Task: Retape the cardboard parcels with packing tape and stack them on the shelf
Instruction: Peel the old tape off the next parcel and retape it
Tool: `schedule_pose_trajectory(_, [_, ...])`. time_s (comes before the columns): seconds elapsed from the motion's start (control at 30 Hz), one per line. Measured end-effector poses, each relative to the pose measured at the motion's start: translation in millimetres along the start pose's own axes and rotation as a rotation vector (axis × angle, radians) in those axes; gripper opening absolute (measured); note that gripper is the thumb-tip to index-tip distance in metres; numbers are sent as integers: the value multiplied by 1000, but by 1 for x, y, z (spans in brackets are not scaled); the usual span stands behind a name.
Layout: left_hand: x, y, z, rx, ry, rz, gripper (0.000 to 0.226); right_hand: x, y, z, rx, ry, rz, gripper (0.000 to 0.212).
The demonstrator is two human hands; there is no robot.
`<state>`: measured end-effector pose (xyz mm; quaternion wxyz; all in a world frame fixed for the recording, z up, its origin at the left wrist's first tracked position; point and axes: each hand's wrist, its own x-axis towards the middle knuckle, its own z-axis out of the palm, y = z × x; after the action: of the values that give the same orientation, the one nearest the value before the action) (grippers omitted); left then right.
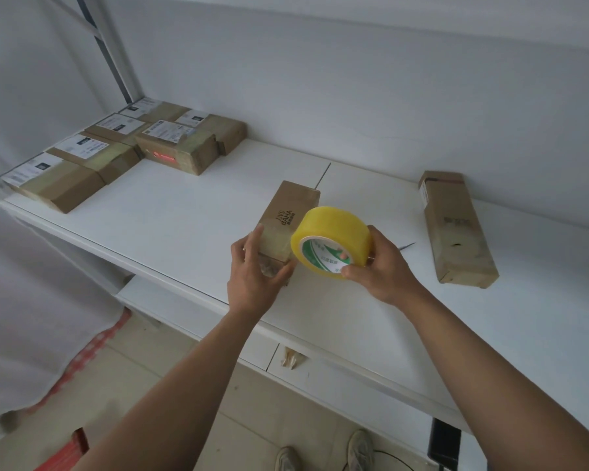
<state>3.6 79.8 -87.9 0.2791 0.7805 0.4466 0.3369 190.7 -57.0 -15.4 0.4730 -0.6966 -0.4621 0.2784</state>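
Shoes point(323, 452): two pale shoes on the tiled floor, at the near edge of the view, under the shelf's front lip.
Left hand point(254, 270): fingers and thumb curled round the near end of the parcel, gripping it from the left side and below.
Right hand point(378, 266): pinching the tape roll, thumb on the roll's printed inner ring, fingers wrapped behind the rim.
Tape roll point(330, 241): yellow packing tape, held on edge just right of the parcel and touching its near right corner; the core is white and green with print too small to read.
Parcel point(288, 222): long brown cardboard box in the middle of the shelf, its near end in the left hand; the top reads "INS HAHA", with a smaller line beneath that cannot be read.
Shelf point(184, 215): white board with a seam running from the parcel's far end; open white surface to the left of the parcel and between it and the right box.
Right box point(456, 229): long cardboard box lying well apart at the right, a faint dark mark on top, white label on its far left side.
Stacked boxes point(123, 147): group at the far left corner, lying flat side by side, each with a white shipping label, text unreadable; one shows a red mark on its near side.
Scrap point(291, 358): crumpled bit of tape stuck on the shelf's front edge.
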Motion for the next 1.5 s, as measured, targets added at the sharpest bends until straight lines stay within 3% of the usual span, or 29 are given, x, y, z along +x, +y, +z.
schedule_pose_trajectory(0.53, [2, -5, -7, -18, -44, 33, 101, 0, 28, 4, 82, -45, 85, 50])
schedule_pose_trajectory(0.73, [12, -11, -8, 313, 48, 394, 90, 0, 49, 7, 112, -62, 130, 60])
schedule_pose_trajectory(0.97, [21, -10, -26, 541, -131, 481, 75, 7, 61, 21, 171, -96, 159, 65])
schedule_pose_trajectory(1.07, [28, -8, -29, 586, -156, 549, 79, 8, 66, 25, 196, -96, 177, 67])
schedule_pose_trajectory(1.23, [34, -10, -22, 513, -281, 582, 95, 5, 69, 30, 256, -103, 201, 73])
schedule_pose_trajectory(1.5, [27, -10, -19, 230, -208, 418, 86, 14, 34, 9, 134, -82, 107, 57])
